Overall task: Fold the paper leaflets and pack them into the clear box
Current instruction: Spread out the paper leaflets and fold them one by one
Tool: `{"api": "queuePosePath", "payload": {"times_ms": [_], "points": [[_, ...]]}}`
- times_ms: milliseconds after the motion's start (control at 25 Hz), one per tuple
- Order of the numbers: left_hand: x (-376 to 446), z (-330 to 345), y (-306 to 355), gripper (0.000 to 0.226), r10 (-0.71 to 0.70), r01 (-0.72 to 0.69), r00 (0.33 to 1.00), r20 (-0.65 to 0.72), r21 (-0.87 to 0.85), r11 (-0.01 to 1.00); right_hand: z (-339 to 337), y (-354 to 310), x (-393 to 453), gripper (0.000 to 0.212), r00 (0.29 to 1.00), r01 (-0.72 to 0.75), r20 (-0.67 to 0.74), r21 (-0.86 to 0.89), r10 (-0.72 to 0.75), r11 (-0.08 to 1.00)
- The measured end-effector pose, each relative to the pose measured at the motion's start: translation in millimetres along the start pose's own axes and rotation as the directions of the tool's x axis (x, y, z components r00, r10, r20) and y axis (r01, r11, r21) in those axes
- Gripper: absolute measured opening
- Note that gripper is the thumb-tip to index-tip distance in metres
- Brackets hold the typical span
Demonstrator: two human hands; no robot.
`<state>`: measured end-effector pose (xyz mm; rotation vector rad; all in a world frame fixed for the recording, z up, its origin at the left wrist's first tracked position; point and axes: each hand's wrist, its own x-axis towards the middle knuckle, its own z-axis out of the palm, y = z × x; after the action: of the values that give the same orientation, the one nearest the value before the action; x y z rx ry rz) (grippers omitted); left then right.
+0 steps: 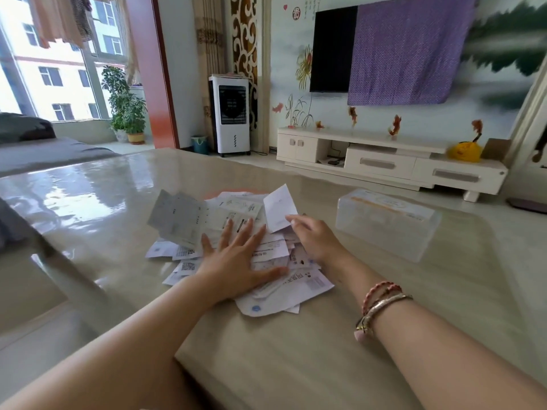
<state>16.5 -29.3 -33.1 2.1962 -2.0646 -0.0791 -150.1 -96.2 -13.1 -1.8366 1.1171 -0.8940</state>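
Observation:
A loose heap of white printed paper leaflets (189,220) lies on the glossy beige table (296,365). My left hand (236,258) lies flat on the heap, fingers spread and straight. My right hand (313,235) is at the heap's right side and pinches the lower corner of one white leaflet (279,207), which stands tilted up above the pile. The clear box (387,223), a rectangular plastic container with its lid on, stands on the table to the right of the heap, apart from both hands.
The table's left edge (59,261) drops to the floor. Beyond the table stand a white TV cabinet (384,161), a white air cooler (232,113) and a potted plant (127,110). A grey sofa (44,155) sits at the left.

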Motion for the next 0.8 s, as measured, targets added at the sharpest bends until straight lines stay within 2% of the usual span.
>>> {"api": "queuePosePath", "payload": {"times_ms": [80,200,320,520,680,800], "points": [[-3,-3,2,0.108,0.002,-0.002,1.000,-0.001,0.011,1.000,-7,1,-7,0.039,1.000,-0.025,0.015,0.038,0.024,0.999],[-11,-8,8,0.107,0.023,-0.022,0.998,-0.053,0.025,0.999,-17,-2,-22,0.037,1.000,-0.017,0.026,-0.005,0.017,1.000],[-18,-12,19,0.102,0.027,-0.031,0.994,-0.109,-0.036,0.999,-26,0,-38,0.036,1.000,-0.008,0.022,-0.029,0.009,1.000],[-24,-9,31,0.075,0.067,-0.069,0.986,-0.153,-0.010,0.998,-32,5,-54,0.031,1.000,0.002,0.000,0.003,-0.002,1.000],[-19,-10,20,0.067,0.016,-0.020,0.983,-0.185,-0.017,1.000,-18,-8,-41,0.033,0.998,0.037,0.054,0.078,-0.041,0.996],[-14,-10,12,0.067,-0.042,0.038,0.986,-0.159,-0.027,0.999,-6,-19,-28,0.041,0.996,0.027,0.088,0.050,-0.031,0.998]]}}
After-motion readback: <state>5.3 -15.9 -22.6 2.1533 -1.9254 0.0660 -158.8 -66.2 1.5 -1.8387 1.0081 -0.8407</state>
